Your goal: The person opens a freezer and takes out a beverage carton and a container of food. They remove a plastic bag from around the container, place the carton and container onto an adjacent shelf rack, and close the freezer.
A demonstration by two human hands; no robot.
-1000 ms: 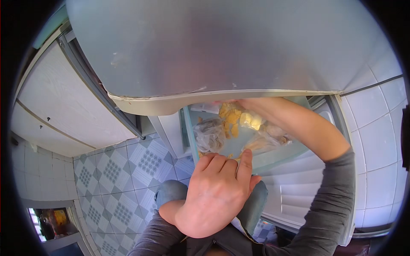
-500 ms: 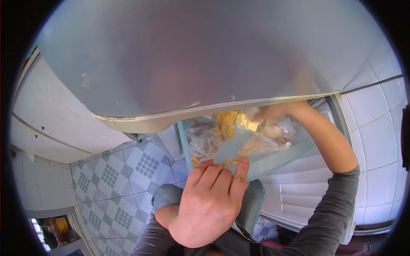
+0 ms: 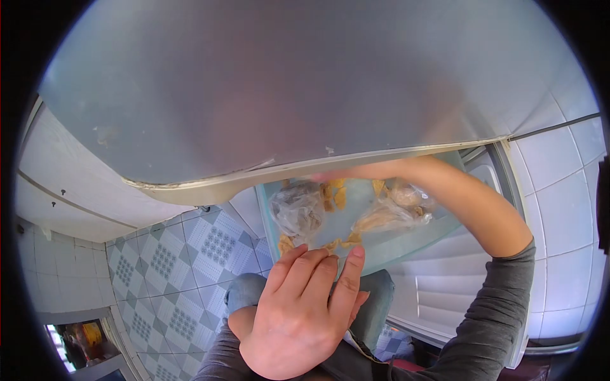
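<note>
A translucent pale blue drawer [image 3: 375, 261] is pulled out beneath a large grey panel. My left hand [image 3: 295, 317] lies over its front rim, fingers hooked inside and thumb on the outside. From the right, my right hand [image 3: 340, 172] reaches across the back of the drawer; the panel's edge hides most of its fingers. Just in front of those fingertips lies a crumpled clear plastic bag [image 3: 297, 208]. Another clear bag with brownish contents [image 3: 391, 213] sits on the right. Loose yellow-brown pieces [image 3: 340, 198] are scattered in the drawer, some close to my left fingertips.
The grey panel [image 3: 286, 82] overhangs the drawer's back. A white ribbed panel [image 3: 438, 295] stands at the right, before a tiled wall [image 3: 562, 184]. Patterned floor tiles [image 3: 184, 279] and white cabinet doors [image 3: 73, 171] are on the left.
My right hand has swept left along the back of the drawer, from the right-hand bag towards the left one. A bright yellow piece beside it is out of sight. My left hand shifted slightly.
</note>
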